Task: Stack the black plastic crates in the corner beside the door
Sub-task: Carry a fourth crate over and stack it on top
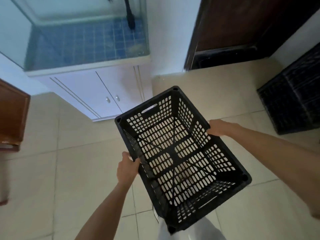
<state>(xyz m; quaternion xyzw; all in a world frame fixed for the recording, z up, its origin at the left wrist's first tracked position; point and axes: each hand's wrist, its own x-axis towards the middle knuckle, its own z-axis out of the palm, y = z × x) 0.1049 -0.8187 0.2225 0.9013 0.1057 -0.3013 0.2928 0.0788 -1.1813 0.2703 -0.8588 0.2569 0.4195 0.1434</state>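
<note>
I hold an empty black perforated plastic crate in the air above the tiled floor, its opening facing up. My left hand grips its left long rim and my right hand grips the right long rim. More black crates stand stacked on the floor at the right edge, against the wall just right of the dark wooden door. The stack is partly cut off by the frame, so its height is unclear.
A glass aquarium on a white cabinet stands ahead at the left. A brown wooden piece of furniture juts in at the left edge. Beige floor tiles stretch between me and the door.
</note>
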